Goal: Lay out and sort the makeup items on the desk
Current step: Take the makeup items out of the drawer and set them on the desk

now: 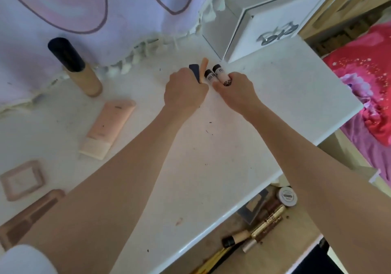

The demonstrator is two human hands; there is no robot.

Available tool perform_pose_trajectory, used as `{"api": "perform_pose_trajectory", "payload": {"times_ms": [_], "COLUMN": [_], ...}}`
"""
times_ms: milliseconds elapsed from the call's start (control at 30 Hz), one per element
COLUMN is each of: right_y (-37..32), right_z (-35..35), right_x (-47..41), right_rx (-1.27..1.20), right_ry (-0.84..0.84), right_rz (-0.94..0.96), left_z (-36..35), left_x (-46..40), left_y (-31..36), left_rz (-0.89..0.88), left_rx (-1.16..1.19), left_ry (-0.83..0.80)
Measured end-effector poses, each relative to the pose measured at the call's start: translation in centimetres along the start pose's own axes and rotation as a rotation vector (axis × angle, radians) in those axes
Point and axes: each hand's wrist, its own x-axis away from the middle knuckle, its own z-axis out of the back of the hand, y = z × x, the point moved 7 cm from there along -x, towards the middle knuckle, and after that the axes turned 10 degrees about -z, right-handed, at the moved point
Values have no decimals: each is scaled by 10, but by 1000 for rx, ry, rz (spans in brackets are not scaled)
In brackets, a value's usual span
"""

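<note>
On the white desk (232, 146), my left hand (185, 91) grips a dark blue item (195, 71) and a peach stick (204, 64) that poke out above its knuckles. My right hand (234, 87) holds a pale pink tube with a black cap (220, 73). A second black-capped tube (209, 76) stands between the two hands; which hand holds it I cannot tell. Both hands are close together near the desk's back. To the left a tall beige bottle with a dark cap (78, 68) stands upright, and a pink squeeze tube (108, 127) lies flat.
A pink square compact (23, 179) and a brown palette (31, 216) lie at the left edge. A white drawer box (266, 21) stands at the back right. An open drawer (275, 237) below the desk front holds a round jar (287, 196), gold tubes and several pencils.
</note>
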Motion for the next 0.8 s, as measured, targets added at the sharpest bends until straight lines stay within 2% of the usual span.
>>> {"api": "perform_pose_trajectory", "payload": {"times_ms": [167,267,400,567,667,800], "right_y": [-11,-10,-11,-6,4,24], "right_z": [12,18,12,-3,-7,-6], "right_x": [-19,-23,-14,3,14,43], "right_rx": [-8,-12,58,67,112,297], "right_ry": [140,199,179,156,120,103], "right_rz": [66,91,195,330,326,282], "left_z": [2,8,9,-1,-7,-11], "left_x": [-19,-22,-15,-5,6,34], "left_y": [14,9,1,-1,0,0], "left_rz": [-99,-81,-114,-177,-214,-206], "left_rx": [51,102,3,-21,-31,-97], "left_ry": [89,181,240,186,119,61]}}
